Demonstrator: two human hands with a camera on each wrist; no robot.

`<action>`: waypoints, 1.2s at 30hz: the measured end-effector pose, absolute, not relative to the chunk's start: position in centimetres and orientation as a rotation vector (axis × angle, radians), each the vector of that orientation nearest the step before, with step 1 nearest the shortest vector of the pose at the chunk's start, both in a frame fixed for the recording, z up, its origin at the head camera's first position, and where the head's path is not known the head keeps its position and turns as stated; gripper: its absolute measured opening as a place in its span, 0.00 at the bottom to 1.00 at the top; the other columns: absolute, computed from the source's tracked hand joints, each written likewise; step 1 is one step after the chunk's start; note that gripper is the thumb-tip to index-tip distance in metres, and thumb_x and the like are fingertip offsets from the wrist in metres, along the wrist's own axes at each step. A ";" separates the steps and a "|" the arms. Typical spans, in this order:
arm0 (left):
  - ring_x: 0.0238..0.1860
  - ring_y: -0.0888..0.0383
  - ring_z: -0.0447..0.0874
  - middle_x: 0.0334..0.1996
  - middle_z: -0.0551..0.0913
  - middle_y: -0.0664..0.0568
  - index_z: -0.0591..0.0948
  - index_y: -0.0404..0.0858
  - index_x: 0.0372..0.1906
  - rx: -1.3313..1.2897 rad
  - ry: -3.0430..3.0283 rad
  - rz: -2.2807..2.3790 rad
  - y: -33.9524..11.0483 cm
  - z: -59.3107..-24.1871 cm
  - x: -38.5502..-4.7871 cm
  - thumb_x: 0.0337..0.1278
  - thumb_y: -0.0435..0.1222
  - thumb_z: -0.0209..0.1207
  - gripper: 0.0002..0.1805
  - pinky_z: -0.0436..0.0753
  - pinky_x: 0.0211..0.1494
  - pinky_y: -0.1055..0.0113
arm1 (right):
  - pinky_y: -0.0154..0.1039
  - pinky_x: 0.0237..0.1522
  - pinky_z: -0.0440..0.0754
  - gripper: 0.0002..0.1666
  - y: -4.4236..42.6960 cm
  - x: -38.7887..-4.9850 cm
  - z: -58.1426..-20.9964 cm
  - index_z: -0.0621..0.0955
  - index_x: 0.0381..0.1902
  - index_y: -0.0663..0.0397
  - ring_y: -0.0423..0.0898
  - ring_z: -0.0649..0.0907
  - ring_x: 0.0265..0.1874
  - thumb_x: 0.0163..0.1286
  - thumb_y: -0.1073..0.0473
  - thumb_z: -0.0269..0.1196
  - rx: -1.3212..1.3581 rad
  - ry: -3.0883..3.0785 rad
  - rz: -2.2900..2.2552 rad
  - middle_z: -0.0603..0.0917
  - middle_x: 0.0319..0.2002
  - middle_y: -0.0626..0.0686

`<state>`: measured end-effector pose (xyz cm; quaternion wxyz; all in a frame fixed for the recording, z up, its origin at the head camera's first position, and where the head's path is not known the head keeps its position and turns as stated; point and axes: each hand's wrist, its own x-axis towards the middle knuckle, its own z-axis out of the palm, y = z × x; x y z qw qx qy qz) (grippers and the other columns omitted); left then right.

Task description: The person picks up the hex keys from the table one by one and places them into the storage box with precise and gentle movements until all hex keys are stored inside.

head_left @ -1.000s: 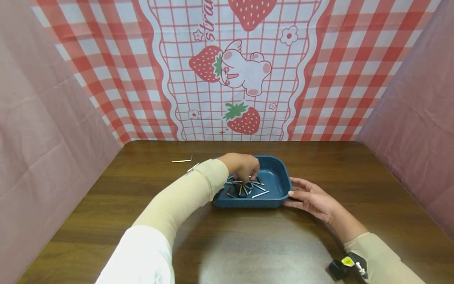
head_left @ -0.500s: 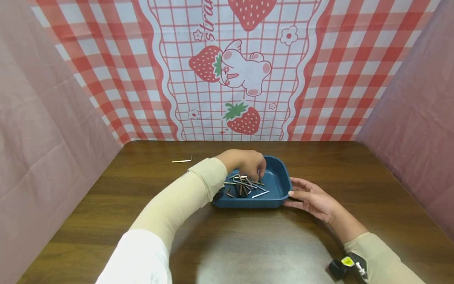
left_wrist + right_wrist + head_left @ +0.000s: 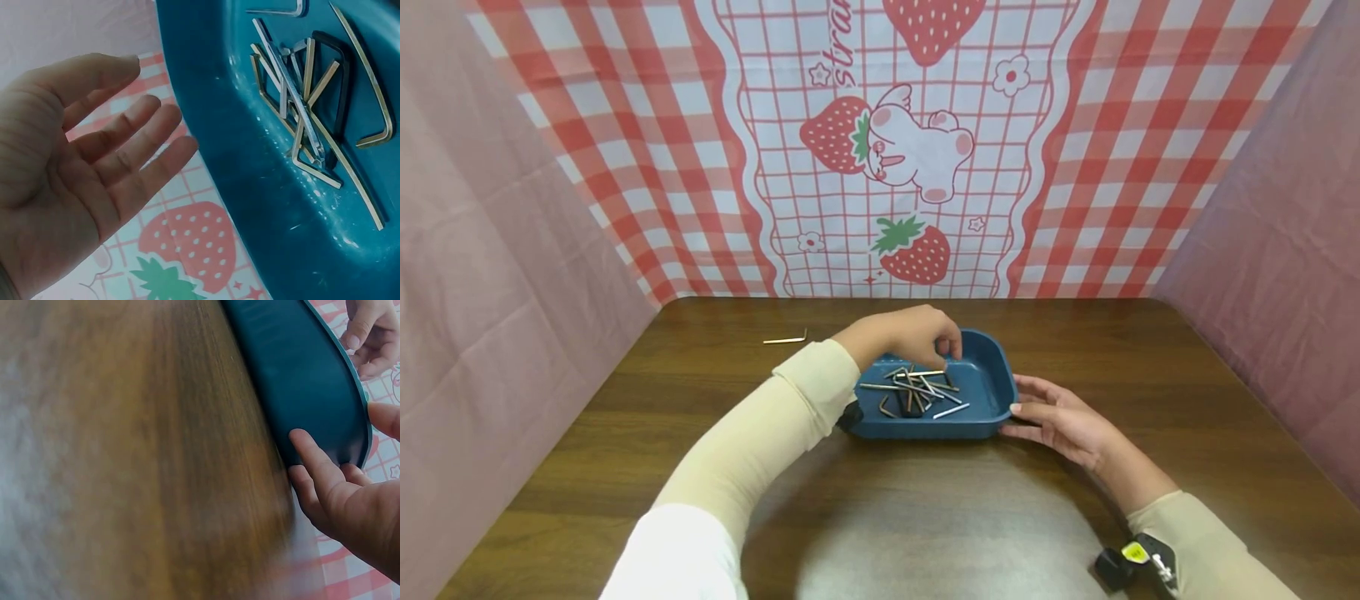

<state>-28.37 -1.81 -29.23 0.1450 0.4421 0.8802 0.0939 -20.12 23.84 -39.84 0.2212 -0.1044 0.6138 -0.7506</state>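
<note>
A dark blue tray point(image 3: 977, 400) holds a loose heap of L-shaped hex keys point(image 3: 917, 390), some silver, some brass-toned and one or more black. My left hand point(image 3: 917, 335) hovers above the tray's far side. In the left wrist view, that hand point(image 3: 94, 137) has relaxed, gently bent fingers, and nothing lies in its palm. The hex keys point(image 3: 306, 106) cross one another on the tray floor, apart from the fingers. At the tray's right end, my right hand point(image 3: 1067, 421) holds the corner. The right wrist view shows its thumb at the rim and fingers point(image 3: 319, 465) against the outer wall.
One more brass-toned hex key point(image 3: 785, 340) lies on the wooden table point(image 3: 925, 517), behind and left of the tray. A red-and-white strawberry cloth point(image 3: 895, 150) hangs at the back, with pink cloth on both sides.
My left hand has lifted out of the heap and moved slightly right, its fingers loosening. The hex keys show more and look shifted. My right hand and the tray have stayed put.
</note>
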 end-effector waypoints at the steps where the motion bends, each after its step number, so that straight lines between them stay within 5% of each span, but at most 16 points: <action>1: 0.46 0.57 0.77 0.44 0.82 0.51 0.84 0.41 0.50 1.285 2.551 0.255 -1.9 -29.2 -28.2 0.57 0.35 0.64 0.15 0.76 0.50 0.67 | 0.53 0.55 0.76 0.43 23.9 -20.1 -39.8 0.44 0.73 0.72 0.54 0.80 0.53 0.71 0.70 0.55 -0.287 1.696 -2.072 0.65 0.62 0.66; 14: 0.50 0.56 0.75 0.49 0.80 0.47 0.82 0.40 0.53 1.372 2.719 0.194 -4.4 -29.1 -25.9 0.57 0.36 0.65 0.17 0.74 0.57 0.63 | 0.53 0.54 0.77 0.42 23.8 -20.1 -39.9 0.45 0.72 0.73 0.53 0.81 0.51 0.70 0.70 0.56 -0.295 1.708 -2.080 0.66 0.61 0.64; 36: 0.34 0.57 0.78 0.38 0.80 0.52 0.85 0.39 0.41 1.452 3.134 0.428 -10.0 -30.6 -23.1 0.51 0.32 0.65 0.10 0.79 0.41 0.63 | 0.52 0.53 0.78 0.42 23.7 -20.2 -39.8 0.45 0.72 0.73 0.53 0.81 0.51 0.70 0.71 0.55 -0.312 1.696 -2.084 0.67 0.61 0.62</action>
